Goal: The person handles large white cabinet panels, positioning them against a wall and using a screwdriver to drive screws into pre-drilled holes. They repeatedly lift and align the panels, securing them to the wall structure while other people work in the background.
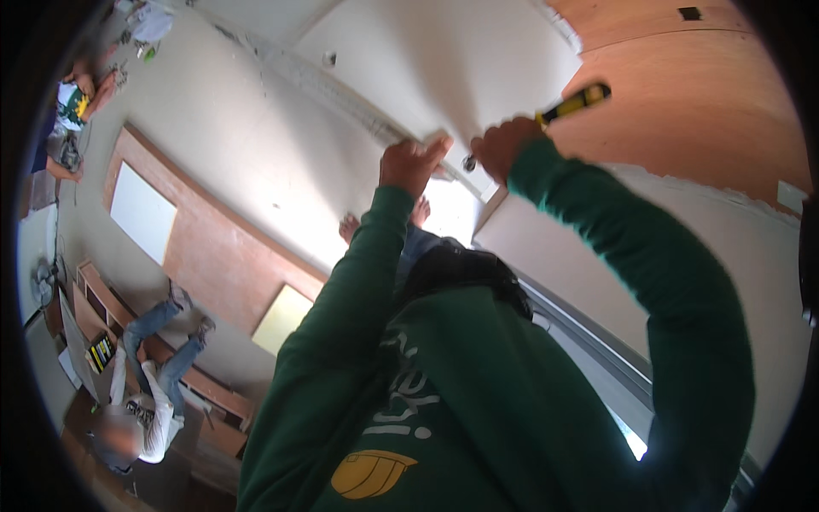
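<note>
My right hand (505, 147) is closed round a hand tool with a yellow-and-black handle (577, 102). The handle sticks out past my fist to the upper right, slightly blurred. My fist covers the tool's other end, so its kind cannot be told. Just left of that fist, a small round metal fitting or hole (469, 163) shows on a white panel (401, 51). My left hand (412, 164) is closed at the panel's long edge, seemingly gripping it, with the thumb side toward my right hand. Its fingertips are partly hidden.
A second round hole (329, 59) marks the panel. Brown wooden board (682, 94) lies beyond my right hand. A long brown board (213, 230) lies on the floor at left. One person (145, 410) sits at lower left, another (77, 102) at upper left. My bare feet (350, 226) show below.
</note>
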The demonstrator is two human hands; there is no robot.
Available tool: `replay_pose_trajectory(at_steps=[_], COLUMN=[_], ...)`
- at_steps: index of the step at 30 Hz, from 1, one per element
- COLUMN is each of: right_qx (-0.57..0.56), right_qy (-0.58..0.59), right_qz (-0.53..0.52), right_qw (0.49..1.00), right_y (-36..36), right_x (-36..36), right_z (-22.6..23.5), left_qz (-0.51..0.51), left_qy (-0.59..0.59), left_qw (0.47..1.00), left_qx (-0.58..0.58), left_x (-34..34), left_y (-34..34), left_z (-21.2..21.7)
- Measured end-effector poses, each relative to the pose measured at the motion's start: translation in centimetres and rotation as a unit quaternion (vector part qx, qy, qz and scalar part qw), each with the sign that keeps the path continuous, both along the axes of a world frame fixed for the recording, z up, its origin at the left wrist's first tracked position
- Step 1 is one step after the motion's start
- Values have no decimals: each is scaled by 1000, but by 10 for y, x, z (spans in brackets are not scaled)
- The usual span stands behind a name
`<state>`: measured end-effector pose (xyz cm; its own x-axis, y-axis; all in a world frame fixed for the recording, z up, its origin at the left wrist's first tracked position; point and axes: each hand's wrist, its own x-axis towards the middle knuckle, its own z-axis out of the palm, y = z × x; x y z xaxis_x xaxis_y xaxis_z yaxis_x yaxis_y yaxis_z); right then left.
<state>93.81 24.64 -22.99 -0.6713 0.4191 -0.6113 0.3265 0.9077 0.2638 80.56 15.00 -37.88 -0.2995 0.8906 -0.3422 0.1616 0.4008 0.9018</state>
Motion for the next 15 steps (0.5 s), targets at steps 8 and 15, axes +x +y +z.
replay_pose_trajectory(at_steps=[8,15], right_qx=[3,-8], right_qy=[112,75], right_qz=[-189,-259], right_qw=[976,963], right_y=[-29,-25], right_x=[34,20], right_z=[9,13], left_qz=[55,52], left_qy=[-224,-242], left_qw=[973,969], left_qx=[-30,-7], left_x=[-4,-3], left_y=[2,-1], left_z=[12,9])
